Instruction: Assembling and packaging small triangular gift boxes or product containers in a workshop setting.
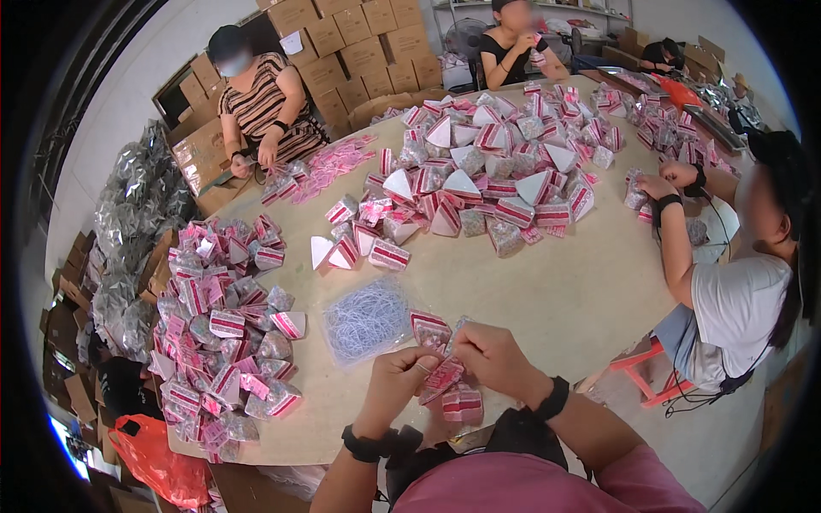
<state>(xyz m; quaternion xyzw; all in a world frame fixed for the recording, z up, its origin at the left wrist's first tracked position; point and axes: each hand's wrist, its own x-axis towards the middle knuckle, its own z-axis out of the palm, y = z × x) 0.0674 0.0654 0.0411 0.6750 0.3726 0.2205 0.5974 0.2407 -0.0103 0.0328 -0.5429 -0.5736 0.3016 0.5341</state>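
Note:
My left hand and my right hand are both closed in pinches, close together at the near edge of the table. Between and beneath them lies a pink printed piece, partly covered by my fingers. A thin white bit shows at my left fingertips. Clear, shiny material sticks out above my right fingers; what exactly each hand pinches is too small to name. Just beyond them rests a pink-and-white cake-slice-shaped piece. Another cake-slice-shaped piece lies on the near side, below my right hand.
A clear tray of tangled white strands sits left of my hands. Cake-slice pieces heap at the left and far middle. Pink cards lie at the back. Co-workers sit around the table; a red bag hangs at lower left.

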